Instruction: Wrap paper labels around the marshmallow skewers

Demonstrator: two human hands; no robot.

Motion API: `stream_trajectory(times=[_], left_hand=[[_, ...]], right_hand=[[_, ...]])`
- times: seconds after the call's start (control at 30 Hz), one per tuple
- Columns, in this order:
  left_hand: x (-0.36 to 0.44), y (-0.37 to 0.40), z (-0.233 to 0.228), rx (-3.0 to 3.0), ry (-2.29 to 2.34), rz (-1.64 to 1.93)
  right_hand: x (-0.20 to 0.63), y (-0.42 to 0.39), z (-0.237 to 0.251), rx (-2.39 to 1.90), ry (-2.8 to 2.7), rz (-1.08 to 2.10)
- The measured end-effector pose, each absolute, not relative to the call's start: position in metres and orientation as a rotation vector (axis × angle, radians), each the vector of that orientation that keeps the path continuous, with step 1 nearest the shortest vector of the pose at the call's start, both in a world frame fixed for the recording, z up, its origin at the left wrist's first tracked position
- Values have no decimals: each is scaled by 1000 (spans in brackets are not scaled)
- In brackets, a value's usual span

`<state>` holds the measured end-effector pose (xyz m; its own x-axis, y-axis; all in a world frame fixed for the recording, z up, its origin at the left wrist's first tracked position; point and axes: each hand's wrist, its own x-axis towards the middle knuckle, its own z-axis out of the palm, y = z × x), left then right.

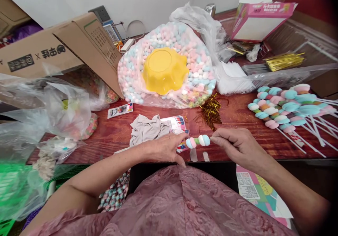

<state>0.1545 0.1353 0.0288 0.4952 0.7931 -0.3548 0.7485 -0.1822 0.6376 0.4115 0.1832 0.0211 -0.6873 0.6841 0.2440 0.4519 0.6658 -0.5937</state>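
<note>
A short row of pastel marshmallows (198,141), blue, pink, white and green, lies crosswise between my two hands above the front of the table. The tip of the row is pinched between the thumb and forefinger of my right hand (239,145); any stick inside it is hidden. At the other end is my left hand (165,147), its thumb and forefinger apart beside the row. Brightly printed labels (175,124) lie just behind it, next to a crumpled grey cloth (148,128). A bunch of gold twist ties (211,111) rests behind the row.
A big clear bag of marshmallows (126,67) carries an upturned yellow bowl (165,68). On the right lie finished marshmallow skewers (287,107), with more gold ties (285,61) and a pink box (262,21) behind. A cardboard box (87,45) stands left.
</note>
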Motion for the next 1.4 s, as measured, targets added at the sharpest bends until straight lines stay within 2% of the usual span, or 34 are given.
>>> stream_trajectory(times=[0.1,0.23,0.37,0.5,0.7,0.9,1.07,1.23,1.4], left_hand=[[152,135,31,2023,1387,-82],[144,138,33,1705,1109,36],[142,138,31,1423,884,138],[151,137,26,1407,883,182],[159,137,22,1422,878,234],[158,134,28,1786,1155,215],[164,130,34,1896,1126,131],[165,136,33,1709,1000,124],[134,158,33,1002,698,461]], right_hand=[[415,184,19,-768,-2484,375],[420,189,25,-550,-2598,97],[425,192,34,-443,-2661,102],[419,188,34,-442,-2621,162],[400,172,29,-465,-2627,64],[400,173,19,-771,-2824,312],[401,173,16,-796,-2862,524],[395,168,20,-714,-2751,727],[400,163,4,-852,-2230,1375]])
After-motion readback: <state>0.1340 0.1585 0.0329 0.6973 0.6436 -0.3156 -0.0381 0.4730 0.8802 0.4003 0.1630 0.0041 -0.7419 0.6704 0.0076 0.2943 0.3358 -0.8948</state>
